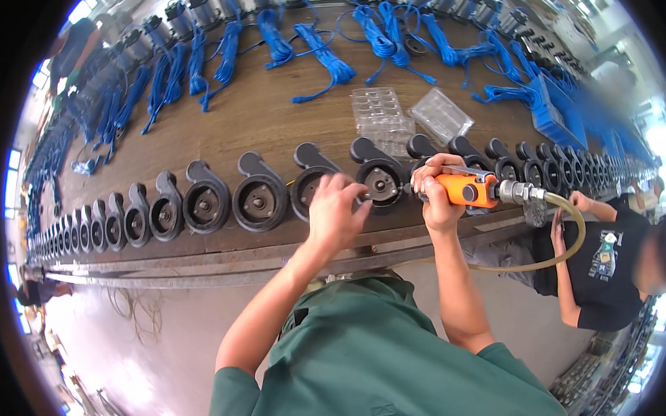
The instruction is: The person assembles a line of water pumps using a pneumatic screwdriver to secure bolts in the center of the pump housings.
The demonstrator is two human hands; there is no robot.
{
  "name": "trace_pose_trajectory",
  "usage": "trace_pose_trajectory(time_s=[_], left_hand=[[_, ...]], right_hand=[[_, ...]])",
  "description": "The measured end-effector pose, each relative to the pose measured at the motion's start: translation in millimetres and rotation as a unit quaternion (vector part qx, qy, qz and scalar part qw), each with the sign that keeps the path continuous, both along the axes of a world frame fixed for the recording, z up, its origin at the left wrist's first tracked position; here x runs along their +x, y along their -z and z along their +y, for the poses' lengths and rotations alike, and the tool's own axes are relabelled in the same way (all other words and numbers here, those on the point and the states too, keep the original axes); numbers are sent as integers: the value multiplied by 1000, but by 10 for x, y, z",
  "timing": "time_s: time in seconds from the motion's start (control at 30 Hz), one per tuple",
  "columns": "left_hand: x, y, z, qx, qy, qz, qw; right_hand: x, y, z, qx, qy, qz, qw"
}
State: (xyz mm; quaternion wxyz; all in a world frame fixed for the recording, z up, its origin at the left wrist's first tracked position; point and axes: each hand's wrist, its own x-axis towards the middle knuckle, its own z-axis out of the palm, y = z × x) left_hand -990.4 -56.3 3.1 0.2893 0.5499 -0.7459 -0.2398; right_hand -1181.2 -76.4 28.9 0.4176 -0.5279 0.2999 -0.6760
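Note:
My right hand (437,201) is wrapped round an orange air screwdriver (470,190), which lies roughly level, its nose pointing left. A metal fitting joins its back end to a yellowish hose (577,236). Close to the tool's nose, the fingers of my left hand (331,209) are bent together in a pinch; whatever they hold is too small to make out. Both hands are over a row of black snail-shaped pump housings. One housing (382,184) sits between them with its round metal centre showing, and another (308,181) is partly hidden behind my left hand.
More black housings (259,199) line the table's near edge to both sides. Beyond lie clear plastic trays (442,115), a blue crate (553,112) and coiled blue cables (326,58) running to metal motors. A co-worker in a black shirt (603,272) is at the right.

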Motion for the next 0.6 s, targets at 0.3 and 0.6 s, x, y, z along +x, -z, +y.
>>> trace_pose_trajectory(time_s=[0.3, 0.6], left_hand=[[-371, 51, -285, -60, 44, -198, 977], [-274, -5, -453, -52, 111, -194, 973]], right_hand=[[-303, 133, 53, 54, 46, -33, 997], [-314, 191, -101, 66, 44, -31, 996]])
